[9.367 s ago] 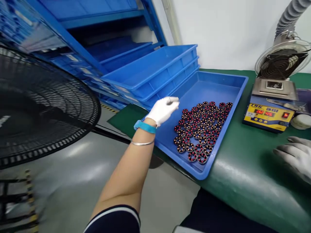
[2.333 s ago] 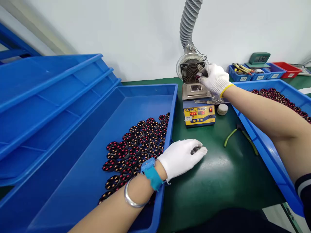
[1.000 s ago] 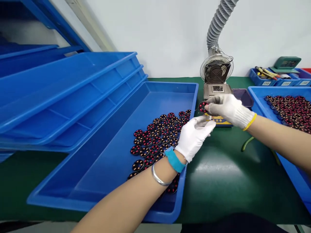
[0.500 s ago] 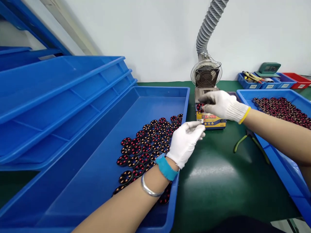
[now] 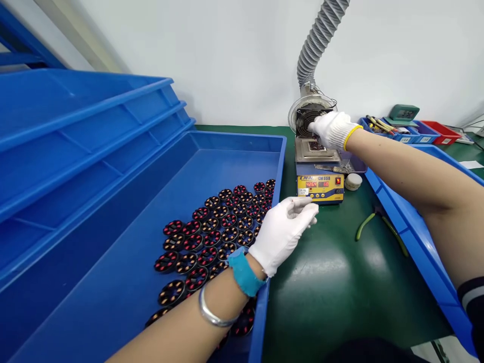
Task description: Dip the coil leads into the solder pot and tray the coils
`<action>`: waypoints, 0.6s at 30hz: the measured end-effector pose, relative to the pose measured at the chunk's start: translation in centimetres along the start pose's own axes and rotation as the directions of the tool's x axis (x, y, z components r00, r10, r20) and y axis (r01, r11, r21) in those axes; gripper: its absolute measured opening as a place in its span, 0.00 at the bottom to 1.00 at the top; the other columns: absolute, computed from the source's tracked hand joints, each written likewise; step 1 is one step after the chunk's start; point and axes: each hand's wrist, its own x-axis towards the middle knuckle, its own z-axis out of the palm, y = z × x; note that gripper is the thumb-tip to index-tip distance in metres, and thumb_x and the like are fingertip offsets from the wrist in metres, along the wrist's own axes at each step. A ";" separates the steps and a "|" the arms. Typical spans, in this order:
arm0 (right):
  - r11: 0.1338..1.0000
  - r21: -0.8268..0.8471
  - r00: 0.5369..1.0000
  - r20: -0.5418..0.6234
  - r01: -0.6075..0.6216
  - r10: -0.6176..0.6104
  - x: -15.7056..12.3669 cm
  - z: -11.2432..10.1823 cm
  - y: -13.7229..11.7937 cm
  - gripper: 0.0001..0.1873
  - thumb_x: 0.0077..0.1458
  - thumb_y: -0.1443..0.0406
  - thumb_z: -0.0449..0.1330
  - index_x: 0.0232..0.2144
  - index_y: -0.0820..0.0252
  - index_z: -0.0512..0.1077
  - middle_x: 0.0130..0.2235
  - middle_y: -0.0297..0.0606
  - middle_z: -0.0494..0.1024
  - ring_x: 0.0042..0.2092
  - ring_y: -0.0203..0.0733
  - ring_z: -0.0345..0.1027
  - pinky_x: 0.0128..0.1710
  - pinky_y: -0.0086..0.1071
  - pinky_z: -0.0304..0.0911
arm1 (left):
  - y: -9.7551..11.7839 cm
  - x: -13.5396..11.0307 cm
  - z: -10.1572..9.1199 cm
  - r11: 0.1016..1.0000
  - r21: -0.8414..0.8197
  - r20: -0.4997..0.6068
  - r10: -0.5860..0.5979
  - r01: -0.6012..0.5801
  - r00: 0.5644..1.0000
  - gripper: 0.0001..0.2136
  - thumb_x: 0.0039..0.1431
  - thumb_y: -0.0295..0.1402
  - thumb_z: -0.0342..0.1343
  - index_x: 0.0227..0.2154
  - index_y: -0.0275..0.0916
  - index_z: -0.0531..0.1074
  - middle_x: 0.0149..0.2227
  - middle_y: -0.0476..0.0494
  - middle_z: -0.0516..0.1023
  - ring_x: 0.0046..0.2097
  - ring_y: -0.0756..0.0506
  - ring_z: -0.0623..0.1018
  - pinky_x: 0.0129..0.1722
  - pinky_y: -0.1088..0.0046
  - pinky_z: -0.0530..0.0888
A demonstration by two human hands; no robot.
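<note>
My left hand (image 5: pixel 283 232), in a white glove, hovers over the right rim of a large blue tray (image 5: pixel 278 166), fingers loosely stretched forward with nothing visible in them. The tray holds several round black-and-red wound coil parts (image 5: pixel 212 237), laid flat beside that hand. My right hand (image 5: pixel 333 128), also gloved, reaches over the top of a yellow-fronted solder pot (image 5: pixel 320 181) with its fingers pinched. The coil part it carried is now hidden by the fingers. A small fan (image 5: pixel 302 118) stands right behind the pot.
A grey flexible hose (image 5: pixel 317 40) rises from the fan. Empty blue trays (image 5: pixel 94 126) are stacked at left. Another blue tray (image 5: pixel 401 212) lies under my right arm. Green-handled cutters (image 5: pixel 365 224) and a small round tin (image 5: pixel 353 181) lie on the green mat (image 5: pixel 333 282). Small bins (image 5: pixel 412 131) stand at the back right.
My right hand has carried a coil part from in front of the solder pot up over its top. My left hand has stayed near the tray rim.
</note>
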 end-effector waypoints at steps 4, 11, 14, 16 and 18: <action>1.000 0.012 1.000 0.023 0.012 -0.012 0.0 0.4 -0.4 0.27 0.50 0.72 0.60 0.53 0.57 0.70 0.51 0.49 0.74 0.50 0.61 0.69 0.44 0.51 0.67 | 0.0 0.1 0.0 1.000 0.003 0.024 -0.010 0.010 1.000 0.18 0.53 0.40 0.62 0.43 0.33 0.72 0.35 0.40 0.79 0.34 0.46 0.78 0.41 0.63 0.74; 0.988 0.147 0.996 -0.070 -0.038 0.049 -0.1 0.3 0.7 0.22 0.54 0.66 0.58 0.52 0.59 0.72 0.48 0.48 0.76 0.50 0.57 0.69 0.47 0.50 0.63 | 0.2 0.0 -0.1 1.000 0.026 0.027 -0.009 0.009 1.000 0.18 0.54 0.41 0.61 0.42 0.33 0.72 0.35 0.40 0.79 0.34 0.46 0.78 0.41 0.63 0.74; 0.950 0.306 0.983 -0.147 -0.062 0.111 -0.7 0.5 2.4 0.22 0.54 0.61 0.58 0.51 0.60 0.73 0.46 0.46 0.77 0.50 0.54 0.69 0.48 0.48 0.62 | 0.3 0.0 0.0 1.000 0.028 0.025 -0.010 0.009 1.000 0.18 0.53 0.41 0.62 0.42 0.33 0.73 0.35 0.40 0.79 0.34 0.46 0.78 0.41 0.64 0.74; 0.892 0.446 0.968 -0.179 -0.078 0.174 -1.4 0.8 3.5 0.22 0.53 0.60 0.60 0.50 0.62 0.74 0.46 0.45 0.77 0.49 0.51 0.69 0.50 0.45 0.62 | 0.3 -0.1 0.1 0.999 0.029 0.021 -0.015 0.015 1.000 0.18 0.53 0.41 0.62 0.42 0.33 0.73 0.35 0.40 0.79 0.34 0.46 0.79 0.40 0.64 0.74; 0.787 0.610 0.953 -0.174 -0.092 0.247 -2.0 1.5 4.2 0.21 0.52 0.61 0.61 0.48 0.62 0.75 0.44 0.44 0.78 0.46 0.47 0.71 0.48 0.42 0.64 | 0.4 0.0 0.1 0.999 0.030 0.018 -0.021 0.021 1.000 0.18 0.53 0.41 0.62 0.42 0.33 0.72 0.35 0.40 0.79 0.34 0.46 0.79 0.40 0.64 0.74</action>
